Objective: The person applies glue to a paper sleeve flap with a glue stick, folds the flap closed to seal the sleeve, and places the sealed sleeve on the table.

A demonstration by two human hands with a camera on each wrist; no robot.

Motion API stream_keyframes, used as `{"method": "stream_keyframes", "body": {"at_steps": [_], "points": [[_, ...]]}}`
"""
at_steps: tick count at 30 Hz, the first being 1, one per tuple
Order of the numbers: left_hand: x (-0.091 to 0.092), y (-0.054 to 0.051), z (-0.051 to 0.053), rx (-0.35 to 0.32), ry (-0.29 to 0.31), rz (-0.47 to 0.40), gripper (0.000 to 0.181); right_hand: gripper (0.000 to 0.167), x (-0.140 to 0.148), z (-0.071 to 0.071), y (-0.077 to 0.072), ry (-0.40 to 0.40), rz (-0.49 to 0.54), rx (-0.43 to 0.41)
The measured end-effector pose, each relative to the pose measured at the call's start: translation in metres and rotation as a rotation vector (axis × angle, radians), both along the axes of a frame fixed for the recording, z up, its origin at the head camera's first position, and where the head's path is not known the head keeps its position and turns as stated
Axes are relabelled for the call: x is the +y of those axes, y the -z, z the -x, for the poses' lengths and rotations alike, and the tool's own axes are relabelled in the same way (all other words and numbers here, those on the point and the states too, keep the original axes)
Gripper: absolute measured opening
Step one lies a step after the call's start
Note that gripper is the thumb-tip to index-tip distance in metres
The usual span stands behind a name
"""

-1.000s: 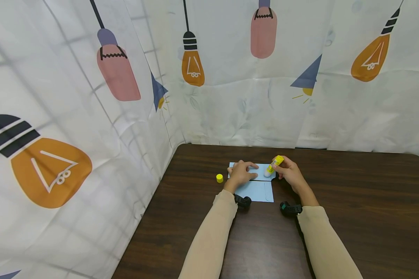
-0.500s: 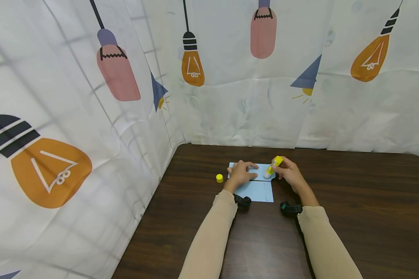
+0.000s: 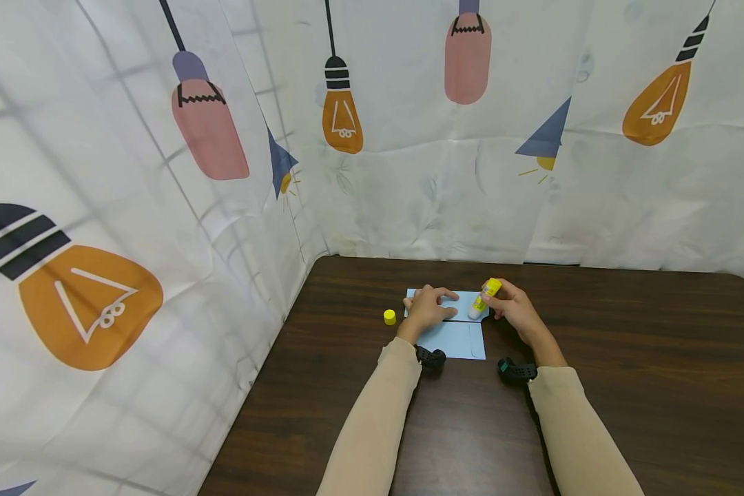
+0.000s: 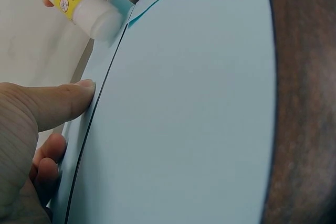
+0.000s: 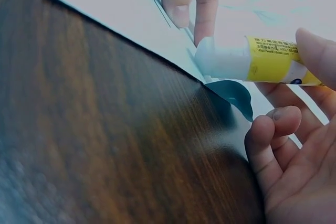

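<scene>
A light blue paper envelope (image 3: 461,342) lies on the table with its flap (image 3: 465,303) spread away from the body. My left hand (image 3: 426,311) rests on the flap, thumb and a finger spread across the paper. Between thumb and fingers, my right hand (image 3: 516,308) grips a yellow and white glue stick (image 3: 486,296), tilted, its white end down at the flap's right side by the fold. In the right wrist view, a corner of the paper (image 5: 233,93) curls up below the glue stick. Whether glue covers the flap, I cannot tell.
A yellow cap (image 3: 390,317) stands left of the envelope. Dark brown wood forms the tabletop (image 3: 645,358). Behind and to the left hangs a white curtain (image 3: 403,193) printed with lamps. Each wrist wears a black camera band (image 3: 430,357).
The glue stick has shifted very slightly toward the near left along the flap in my right hand. My left hand stays in place on the paper.
</scene>
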State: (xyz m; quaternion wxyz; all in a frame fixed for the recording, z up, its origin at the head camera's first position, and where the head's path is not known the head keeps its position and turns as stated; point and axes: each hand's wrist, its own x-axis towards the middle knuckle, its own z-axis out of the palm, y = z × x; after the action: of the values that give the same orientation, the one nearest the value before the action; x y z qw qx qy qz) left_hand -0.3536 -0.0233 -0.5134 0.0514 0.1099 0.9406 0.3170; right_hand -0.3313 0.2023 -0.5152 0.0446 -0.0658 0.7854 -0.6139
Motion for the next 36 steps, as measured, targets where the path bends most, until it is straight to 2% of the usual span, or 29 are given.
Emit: {"method": "stream_keyframes", "body": {"at_steps": [5, 8, 12, 15, 18, 24, 26, 36], "points": [[-0.001, -0.002, -0.003, 0.001, 0.010, -0.007, 0.026, 0.044, -0.002, -0.006, -0.013, -0.016, 0.005, -0.027], [-0.001, -0.003, -0.003, 0.002, 0.014, -0.005, 0.026, 0.045, -0.002, -0.006, -0.012, -0.018, -0.003, -0.023], [-0.001, -0.002, -0.002, 0.003, 0.011, -0.004, 0.026, 0.045, -0.005, -0.011, -0.018, -0.024, 0.014, -0.011], [-0.001, -0.002, -0.002, 0.001, 0.010, -0.004, 0.026, 0.042, -0.008, -0.019, -0.032, -0.030, 0.016, -0.017], [-0.001, -0.002, -0.002, 0.001, 0.009, -0.006, 0.026, 0.042, -0.007, -0.017, -0.029, -0.032, 0.010, -0.017], [-0.001, -0.002, -0.002, 0.005, 0.009, -0.005, 0.026, 0.043, -0.001, -0.001, -0.005, -0.029, 0.000, -0.020], [-0.001, -0.001, -0.002, 0.005, 0.010, -0.004, 0.026, 0.044, -0.001, 0.001, 0.000, -0.026, -0.007, -0.019], [-0.001, -0.003, -0.003, 0.004, 0.009, -0.012, 0.025, 0.041, -0.001, -0.002, -0.008, -0.036, 0.006, -0.037]]}}
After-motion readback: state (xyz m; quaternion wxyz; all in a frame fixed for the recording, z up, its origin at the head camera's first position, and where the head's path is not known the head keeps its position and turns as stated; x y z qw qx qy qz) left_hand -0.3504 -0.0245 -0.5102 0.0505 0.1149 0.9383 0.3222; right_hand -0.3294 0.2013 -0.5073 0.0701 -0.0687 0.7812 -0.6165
